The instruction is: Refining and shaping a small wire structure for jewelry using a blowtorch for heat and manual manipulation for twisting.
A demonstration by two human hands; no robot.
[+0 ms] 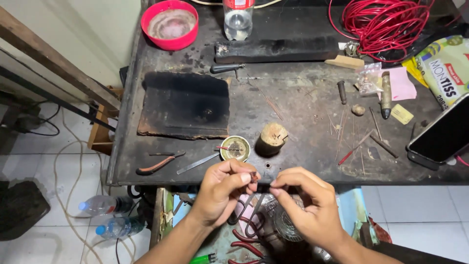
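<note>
I'm looking down on the dark, scorched tabletop (303,161), with a charred black slab (185,105) lying far left and a red wire coil (386,22) at the far right. Nearer sit a wooden stub (272,136) and a small round tin (235,148). At the near edge, my left hand (222,193) pinches a tiny reddish piece (254,175) between thumb and forefinger. My right hand (305,200) has its fingers closed narrow on a small dark bit (264,187) just beside it. The two bits look nearly together but not yet joined, as far as I can judge.

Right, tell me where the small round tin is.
In the head view, the small round tin sits near the bench's front edge, just above the left hand, left of the wooden stump.
</note>
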